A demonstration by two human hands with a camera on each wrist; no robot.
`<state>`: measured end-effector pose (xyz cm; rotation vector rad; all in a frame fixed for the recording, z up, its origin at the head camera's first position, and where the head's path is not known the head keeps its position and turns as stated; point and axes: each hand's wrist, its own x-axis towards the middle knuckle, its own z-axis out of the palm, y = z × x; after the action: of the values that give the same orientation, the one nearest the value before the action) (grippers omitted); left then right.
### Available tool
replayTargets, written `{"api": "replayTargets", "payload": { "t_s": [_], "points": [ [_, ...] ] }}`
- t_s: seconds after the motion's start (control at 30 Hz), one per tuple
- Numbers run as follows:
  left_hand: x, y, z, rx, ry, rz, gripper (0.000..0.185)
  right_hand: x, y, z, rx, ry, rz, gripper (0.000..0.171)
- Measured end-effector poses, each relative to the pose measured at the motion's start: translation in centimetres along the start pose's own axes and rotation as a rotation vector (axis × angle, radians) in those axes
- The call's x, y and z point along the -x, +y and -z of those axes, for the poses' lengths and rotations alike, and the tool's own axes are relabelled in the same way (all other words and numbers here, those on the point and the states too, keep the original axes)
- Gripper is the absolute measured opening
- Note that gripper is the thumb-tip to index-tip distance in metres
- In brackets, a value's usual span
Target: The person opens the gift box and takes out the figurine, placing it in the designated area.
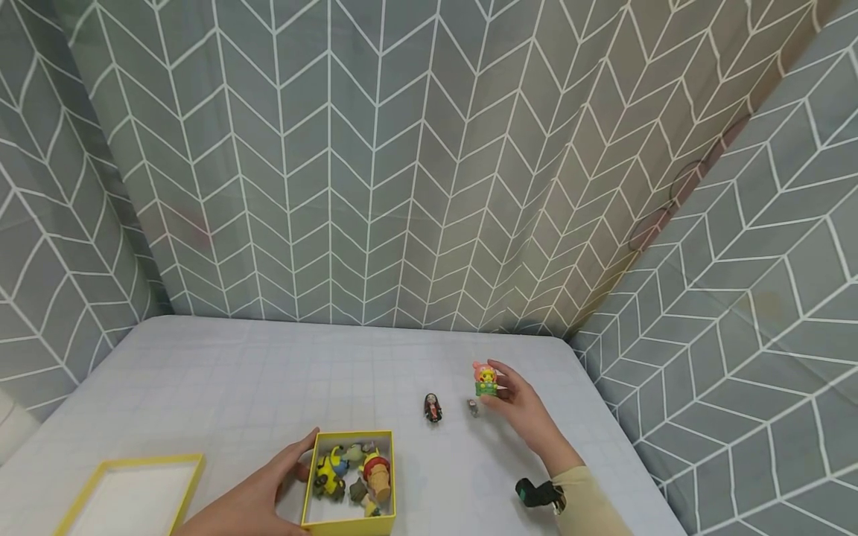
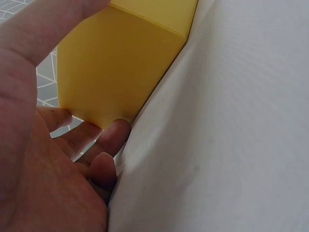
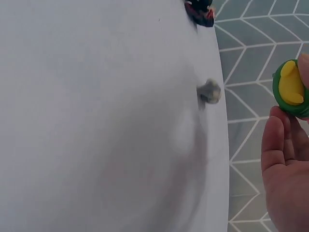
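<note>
Steadying the yellow box (image 1: 348,514) with my left hand (image 1: 258,495), palm and thumb pressed flat along its left wall, fingers fairly straight and not wrapped round it; I judge that hold should stay firm so the box does not slide on the desk (image 1: 234,380); several small figures lie inside it; the box lid (image 1: 130,495) lies open side up just to its left. Farther out, my right hand (image 1: 526,409) pinches the pink-and-green figure (image 1: 485,378) in its fingertips, about level with the desk; I would set it down upright, well apart from the tiny grey figure (image 1: 473,406) and the dark figure (image 1: 433,408) just beside it, which it could topple.
</note>
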<state>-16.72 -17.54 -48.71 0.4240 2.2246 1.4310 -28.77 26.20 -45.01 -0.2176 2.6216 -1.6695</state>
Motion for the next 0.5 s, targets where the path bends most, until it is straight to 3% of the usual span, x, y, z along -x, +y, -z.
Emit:
{"api": "replayTargets", "payload": {
  "t_s": [0.5],
  "points": [
    [0.0, -0.2, -0.1, -0.011, 0.013, -0.004, 0.113, 0.2, 2.3, 2.2, 0.064, 0.018, -0.07, 0.068]
  ]
}}
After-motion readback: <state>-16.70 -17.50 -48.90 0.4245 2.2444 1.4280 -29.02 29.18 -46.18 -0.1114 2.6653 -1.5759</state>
